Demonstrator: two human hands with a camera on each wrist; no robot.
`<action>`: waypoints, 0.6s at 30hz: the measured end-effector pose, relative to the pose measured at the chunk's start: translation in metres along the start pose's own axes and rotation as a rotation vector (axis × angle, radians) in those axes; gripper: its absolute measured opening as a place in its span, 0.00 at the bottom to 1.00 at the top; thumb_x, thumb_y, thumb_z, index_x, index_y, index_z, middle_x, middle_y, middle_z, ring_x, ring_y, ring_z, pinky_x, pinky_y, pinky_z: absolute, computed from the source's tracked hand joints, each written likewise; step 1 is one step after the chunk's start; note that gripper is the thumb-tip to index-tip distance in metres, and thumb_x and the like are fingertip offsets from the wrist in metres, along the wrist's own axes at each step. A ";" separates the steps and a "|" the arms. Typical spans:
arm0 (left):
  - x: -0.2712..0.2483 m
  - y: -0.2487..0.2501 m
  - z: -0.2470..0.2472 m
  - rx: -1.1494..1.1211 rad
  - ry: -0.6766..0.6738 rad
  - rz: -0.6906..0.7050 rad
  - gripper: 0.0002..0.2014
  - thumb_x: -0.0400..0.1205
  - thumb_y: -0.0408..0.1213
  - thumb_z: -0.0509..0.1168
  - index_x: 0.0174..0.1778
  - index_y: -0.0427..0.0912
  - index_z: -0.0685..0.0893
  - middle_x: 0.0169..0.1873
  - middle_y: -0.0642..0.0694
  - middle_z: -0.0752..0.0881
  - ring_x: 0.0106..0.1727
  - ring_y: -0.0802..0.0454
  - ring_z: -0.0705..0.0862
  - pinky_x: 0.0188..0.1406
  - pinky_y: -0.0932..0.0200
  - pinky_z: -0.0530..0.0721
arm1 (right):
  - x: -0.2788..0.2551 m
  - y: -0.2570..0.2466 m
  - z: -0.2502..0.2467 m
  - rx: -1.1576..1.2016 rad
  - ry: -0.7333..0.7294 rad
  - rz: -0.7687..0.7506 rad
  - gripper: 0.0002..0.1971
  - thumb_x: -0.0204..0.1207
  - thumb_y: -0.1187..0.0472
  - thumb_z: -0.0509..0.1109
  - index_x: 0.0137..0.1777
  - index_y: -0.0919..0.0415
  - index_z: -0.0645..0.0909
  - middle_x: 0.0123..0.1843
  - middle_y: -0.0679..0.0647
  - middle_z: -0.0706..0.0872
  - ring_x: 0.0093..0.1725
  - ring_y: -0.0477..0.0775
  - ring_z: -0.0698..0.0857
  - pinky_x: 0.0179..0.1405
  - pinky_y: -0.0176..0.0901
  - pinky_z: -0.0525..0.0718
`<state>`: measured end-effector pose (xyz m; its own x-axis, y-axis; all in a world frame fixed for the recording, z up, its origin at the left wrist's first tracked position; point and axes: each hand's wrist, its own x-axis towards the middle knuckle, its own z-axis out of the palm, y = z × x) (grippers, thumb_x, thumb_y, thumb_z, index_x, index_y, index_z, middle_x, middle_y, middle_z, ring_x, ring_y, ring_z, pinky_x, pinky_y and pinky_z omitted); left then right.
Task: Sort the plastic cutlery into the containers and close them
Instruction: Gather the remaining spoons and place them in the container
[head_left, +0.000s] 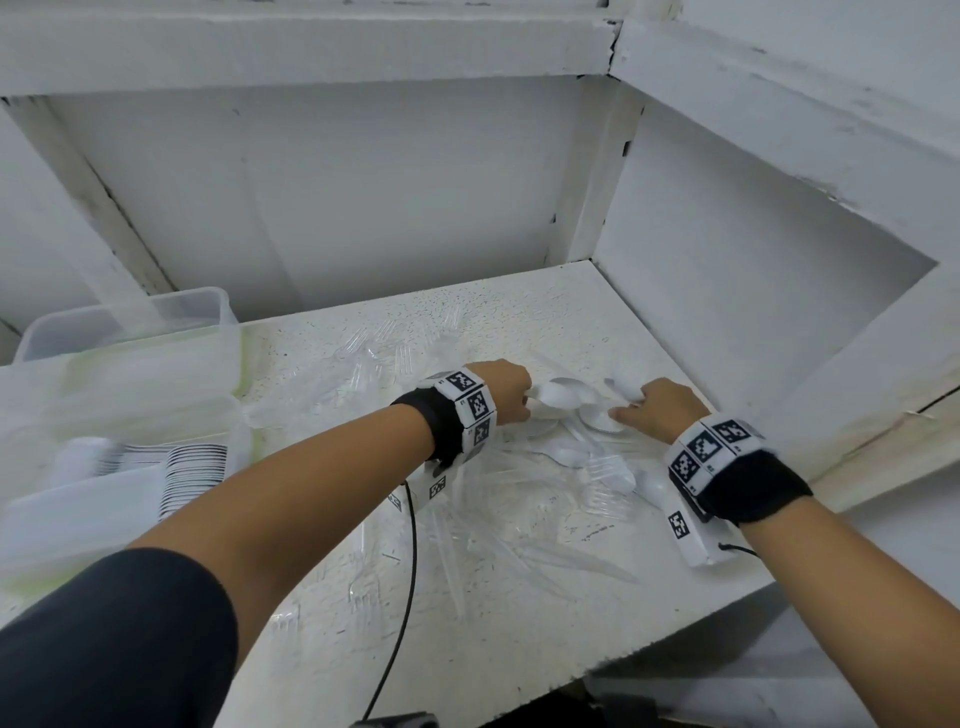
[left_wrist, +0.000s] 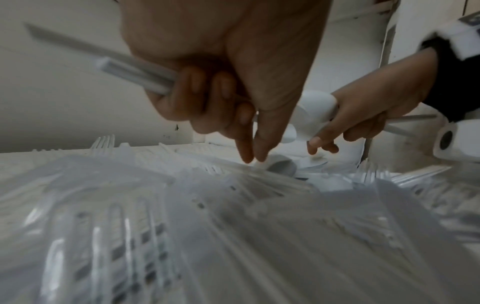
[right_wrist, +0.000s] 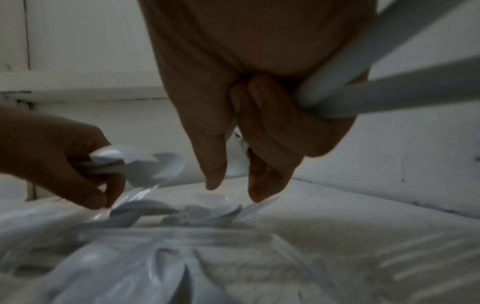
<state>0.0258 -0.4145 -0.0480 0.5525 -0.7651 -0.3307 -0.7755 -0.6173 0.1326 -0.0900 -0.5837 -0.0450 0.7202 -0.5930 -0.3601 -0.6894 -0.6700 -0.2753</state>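
A loose pile of clear forks (head_left: 602, 473) and white spoons (head_left: 597, 423) lies on the speckled white shelf (head_left: 519, 623). My left hand (head_left: 511, 395) grips a bundle of white spoons (head_left: 561, 396); their handles (left_wrist: 137, 76) stick out past its curled fingers, while thumb and forefinger reach down to a spoon (left_wrist: 281, 164) in the pile. My right hand (head_left: 649, 410) also holds spoons (head_left: 623, 388). Their handles (right_wrist: 369, 90) are clamped in its curled fingers, with thumb and forefinger (right_wrist: 259, 185) pointing down just above the pile.
At the left stand clear plastic containers: one (head_left: 31, 525) holds a neat row of white spoons (head_left: 192, 478), another (head_left: 130, 322) stands behind it. White walls close in the shelf at the back and right. A black cable (head_left: 410, 597) hangs over the front edge.
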 end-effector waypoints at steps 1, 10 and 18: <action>0.000 0.000 0.001 0.012 -0.010 0.000 0.11 0.81 0.42 0.61 0.51 0.39 0.81 0.39 0.46 0.80 0.39 0.48 0.79 0.28 0.63 0.71 | 0.000 -0.001 0.003 -0.025 -0.002 0.011 0.18 0.73 0.49 0.72 0.33 0.59 0.70 0.35 0.53 0.77 0.40 0.55 0.79 0.25 0.38 0.67; -0.005 0.006 0.006 -0.049 -0.021 -0.056 0.05 0.80 0.39 0.62 0.44 0.41 0.76 0.27 0.50 0.73 0.35 0.48 0.77 0.23 0.65 0.67 | 0.002 -0.003 0.012 -0.054 -0.002 0.021 0.16 0.74 0.58 0.72 0.31 0.59 0.68 0.43 0.58 0.80 0.41 0.57 0.79 0.24 0.38 0.66; -0.007 0.005 0.010 -0.145 0.064 -0.050 0.15 0.84 0.38 0.55 0.61 0.36 0.80 0.55 0.42 0.84 0.50 0.46 0.82 0.29 0.63 0.69 | -0.005 -0.003 0.012 -0.031 0.150 -0.078 0.17 0.78 0.65 0.60 0.27 0.60 0.66 0.29 0.53 0.73 0.36 0.58 0.76 0.23 0.39 0.62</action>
<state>0.0150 -0.4105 -0.0543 0.6113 -0.7398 -0.2811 -0.6968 -0.6715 0.2520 -0.0920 -0.5735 -0.0529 0.7763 -0.5976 -0.2009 -0.6302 -0.7283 -0.2691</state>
